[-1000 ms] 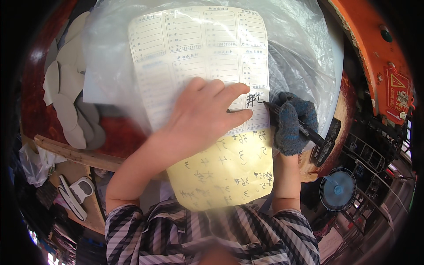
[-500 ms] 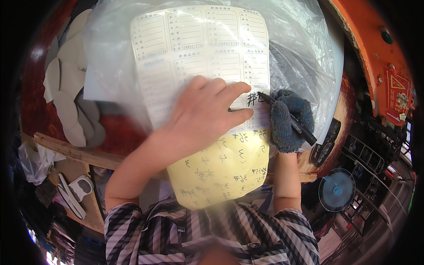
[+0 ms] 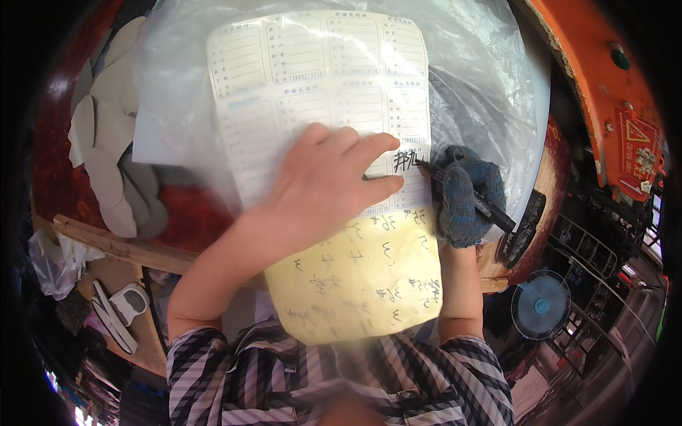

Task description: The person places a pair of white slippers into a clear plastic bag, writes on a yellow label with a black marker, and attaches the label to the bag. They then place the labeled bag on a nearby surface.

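Observation:
My left hand (image 3: 327, 184), bare, lies flat on a white sheet of printed labels (image 3: 312, 78), fingers spread and pointing right. My right hand (image 3: 465, 202), in a blue knit glove, grips a black marker (image 3: 472, 199) whose tip touches a label at the sheet's right edge, beside black handwriting. Under the label sheet lies a yellow backing sheet (image 3: 355, 284) with faint handwritten marks, reaching toward my striped shirt.
A large clear plastic bag (image 3: 490, 92) lies under the sheets. Grey shoe-sole pieces (image 3: 114, 163) are stacked at the left on a dark red surface. An orange machine (image 3: 611, 92) stands at the right, a small blue fan (image 3: 540, 305) below it. A wooden board edge (image 3: 106, 241) runs at lower left.
The marker tip has shifted slightly left and up along the label as more black strokes appear. My left hand stays pressed on the sheet.

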Demonstrator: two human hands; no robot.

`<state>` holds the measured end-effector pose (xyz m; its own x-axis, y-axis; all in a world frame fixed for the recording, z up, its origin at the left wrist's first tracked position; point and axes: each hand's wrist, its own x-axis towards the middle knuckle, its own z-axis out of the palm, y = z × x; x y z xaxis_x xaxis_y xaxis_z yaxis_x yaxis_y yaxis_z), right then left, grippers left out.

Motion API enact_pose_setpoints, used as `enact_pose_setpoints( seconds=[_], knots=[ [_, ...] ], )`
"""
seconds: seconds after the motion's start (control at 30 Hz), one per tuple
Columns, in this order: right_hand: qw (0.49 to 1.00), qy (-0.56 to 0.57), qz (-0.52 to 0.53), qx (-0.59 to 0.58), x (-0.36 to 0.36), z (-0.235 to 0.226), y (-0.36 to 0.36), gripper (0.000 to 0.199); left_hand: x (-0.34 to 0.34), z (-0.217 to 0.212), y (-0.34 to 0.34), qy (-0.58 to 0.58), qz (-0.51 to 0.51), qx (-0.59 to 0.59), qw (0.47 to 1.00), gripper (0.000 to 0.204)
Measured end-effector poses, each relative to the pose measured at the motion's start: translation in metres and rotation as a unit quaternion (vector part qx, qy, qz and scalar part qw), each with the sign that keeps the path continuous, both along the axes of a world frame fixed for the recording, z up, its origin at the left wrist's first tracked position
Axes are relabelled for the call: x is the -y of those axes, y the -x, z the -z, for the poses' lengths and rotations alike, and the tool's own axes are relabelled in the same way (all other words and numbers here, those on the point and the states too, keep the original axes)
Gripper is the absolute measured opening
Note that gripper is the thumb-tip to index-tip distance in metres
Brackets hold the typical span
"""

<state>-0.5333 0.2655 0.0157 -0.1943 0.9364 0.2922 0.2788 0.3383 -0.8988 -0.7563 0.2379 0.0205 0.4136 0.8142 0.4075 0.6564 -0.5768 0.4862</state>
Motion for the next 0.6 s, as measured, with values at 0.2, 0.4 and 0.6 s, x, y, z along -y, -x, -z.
enact_pose_setpoints(
  seconds=[0.2, 0.4, 0.6],
  knots=[
    [0.997, 0.022, 0.044, 0.064, 0.002, -0.0029, -0.0024, 0.014, 0.0006, -0.0004, 0.0001, 0.01, -0.001, 0.003, 1.0, 0.02],
    [0.999, 0.043, 0.015, -0.015, 0.0028, 0.0016, -0.0055, 0.013, 0.001, 0.0008, 0.0002, 0.009, -0.001, 0.006, 1.0, 0.019],
    [1.0, -0.012, 0.012, -0.012, 0.0021, 0.0031, -0.0009, 0.01, -0.0002, 0.0025, 0.0005, -0.008, 0.001, 0.008, 1.0, 0.025]
  ],
)
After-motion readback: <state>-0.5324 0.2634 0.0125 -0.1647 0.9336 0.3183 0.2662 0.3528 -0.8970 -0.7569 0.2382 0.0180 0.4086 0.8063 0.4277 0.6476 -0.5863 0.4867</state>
